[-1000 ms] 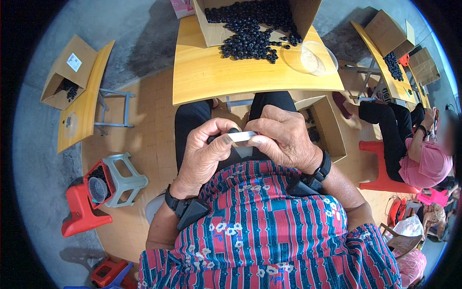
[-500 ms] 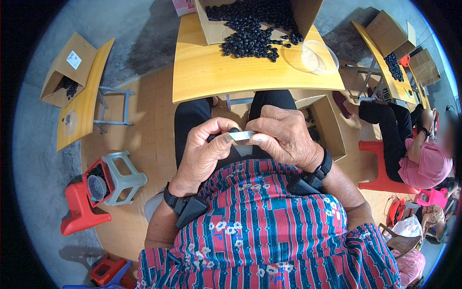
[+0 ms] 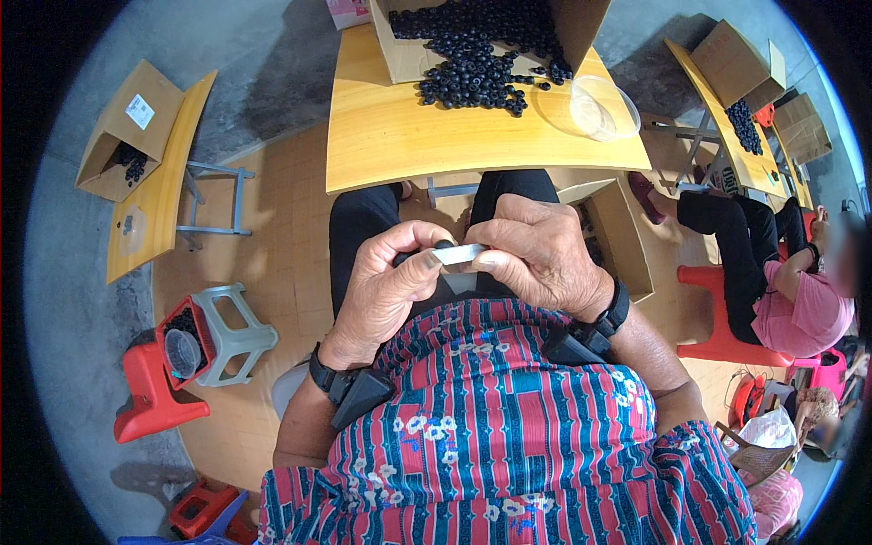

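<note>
My left hand (image 3: 386,280) pinches a small black round part (image 3: 442,244) between thumb and fingers. In my right hand (image 3: 547,256) is a short flat metal blade (image 3: 459,254) with a slanted end, gripped between thumb and bent forefinger. The blade's slanted end meets the left thumb and black part; my fingers hide the exact contact. Both hands meet above my lap, short of the table (image 3: 409,150). On that table, many similar black parts (image 3: 472,86) spill from a tipped cardboard box (image 3: 581,32).
A clear plastic tub (image 3: 604,109) stands at the table's right. Another cardboard box (image 3: 627,232) sits below on the floor. To the left are a grey stool (image 3: 241,336) and a red container (image 3: 186,318) of black parts. A person in pink (image 3: 790,304) sits at the right.
My right hand and the blade have shifted very slightly. The left hand stays almost in place. At the right, the seated person's arm has moved.
</note>
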